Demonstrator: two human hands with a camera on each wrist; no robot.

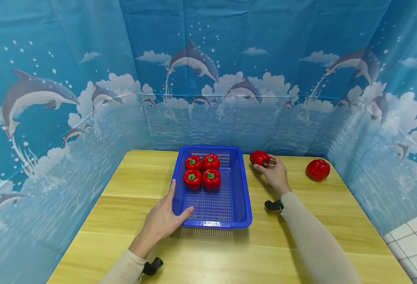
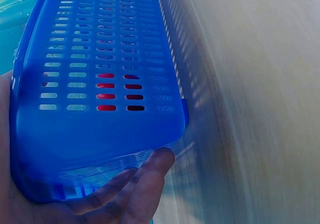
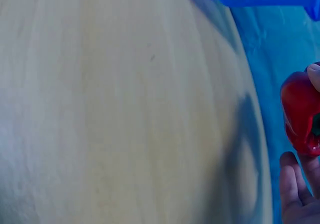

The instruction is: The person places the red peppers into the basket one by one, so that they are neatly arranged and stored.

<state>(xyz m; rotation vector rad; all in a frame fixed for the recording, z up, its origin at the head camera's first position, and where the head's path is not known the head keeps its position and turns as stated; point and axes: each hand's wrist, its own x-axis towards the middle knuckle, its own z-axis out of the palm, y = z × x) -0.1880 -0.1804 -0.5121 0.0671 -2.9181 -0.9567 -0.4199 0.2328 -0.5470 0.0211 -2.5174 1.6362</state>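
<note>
A blue plastic basket (image 1: 235, 197) with slotted walls is on the table, and several red bell peppers (image 1: 211, 180) sit inside it toward the back left, green stems up. My left hand (image 1: 163, 218) grips the basket's near left corner. In the left wrist view, the fingers (image 2: 150, 184) curl under the basket wall (image 2: 100, 134), with red showing through the slots. To the right of the basket, my right hand (image 1: 275, 173) holds another red bell pepper (image 1: 259, 157) near the table's far edge. That pepper (image 3: 300, 109) is partly cut off in the right wrist view.
One more red bell pepper (image 1: 317, 170) lies on its side at the far right of the wooden table (image 1: 301, 244). A blue curtain (image 1: 208, 118) with dolphins hangs right behind the table and along both sides. White tiles (image 1: 407, 244) show at the lower right.
</note>
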